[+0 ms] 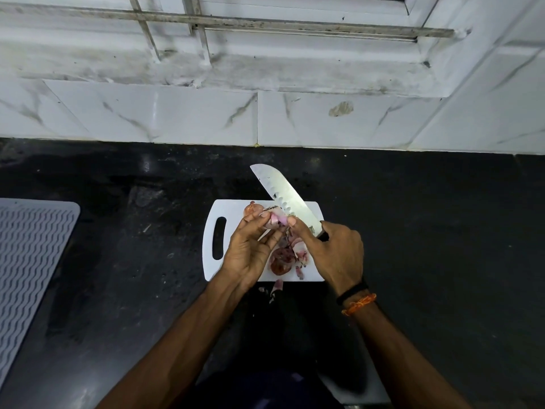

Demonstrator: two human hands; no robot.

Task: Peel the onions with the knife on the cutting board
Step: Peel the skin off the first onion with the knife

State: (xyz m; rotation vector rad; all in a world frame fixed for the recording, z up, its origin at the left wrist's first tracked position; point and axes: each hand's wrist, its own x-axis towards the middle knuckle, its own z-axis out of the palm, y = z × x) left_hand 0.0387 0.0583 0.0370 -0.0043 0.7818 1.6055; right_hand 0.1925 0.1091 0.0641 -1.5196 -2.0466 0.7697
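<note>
The right hand [336,252] grips the knife [283,196], blade angled up-left over the cutting board [236,208], while the left hand [250,249] pinches an onion [275,220].

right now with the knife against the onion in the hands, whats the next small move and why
Probably pull the loosened skin away with the right thumb. The left hand holds a small onion above the cutting board, its pale flesh partly bared, while the right hand grips the knife with its thumb pressed at the onion by the blade. Peelings already lie below.
</note>
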